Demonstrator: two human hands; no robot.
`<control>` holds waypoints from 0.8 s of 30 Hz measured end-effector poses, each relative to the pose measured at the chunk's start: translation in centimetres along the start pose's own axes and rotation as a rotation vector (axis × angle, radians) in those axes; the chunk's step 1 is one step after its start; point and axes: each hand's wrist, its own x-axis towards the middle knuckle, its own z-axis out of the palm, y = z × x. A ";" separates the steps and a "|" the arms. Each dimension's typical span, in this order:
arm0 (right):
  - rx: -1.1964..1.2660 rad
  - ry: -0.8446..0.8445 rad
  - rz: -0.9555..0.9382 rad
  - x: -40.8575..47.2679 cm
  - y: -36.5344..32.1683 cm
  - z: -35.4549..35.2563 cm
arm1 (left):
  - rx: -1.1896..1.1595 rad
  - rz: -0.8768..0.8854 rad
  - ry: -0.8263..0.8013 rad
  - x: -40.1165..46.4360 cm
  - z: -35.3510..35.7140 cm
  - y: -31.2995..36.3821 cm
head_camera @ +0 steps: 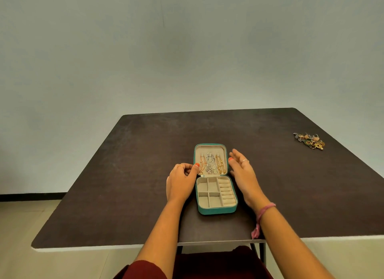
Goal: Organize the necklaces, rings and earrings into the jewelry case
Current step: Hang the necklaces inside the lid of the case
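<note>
On the dark table (124, 174), the left hand (180, 182) rests at the left edge of the jewelry case (216, 210), its fingers curled inward, thumb tip touching the lid's rim; whether it pinches something, I cannot tell. The green case lies open in the middle. In its lid (209, 147) hang 3 necklaces (211, 163). The tray below has 4 square compartments and a column of ring rolls. The right hand (243, 170) stands just beside the case, fingers straight and together. Far right lies a pile of jewelry (309, 141).
</note>
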 end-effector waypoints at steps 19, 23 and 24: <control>-0.069 0.039 -0.045 -1.4 2.6 -1.1 | 0.011 -0.039 0.075 -0.7 0.0 0.7; -0.074 0.030 -0.052 -1.5 2.3 -1.2 | -0.030 -0.082 0.047 -0.2 0.0 0.6; -0.074 0.027 -0.055 -1.5 2.3 -1.2 | -0.066 -0.096 0.036 0.1 0.0 0.5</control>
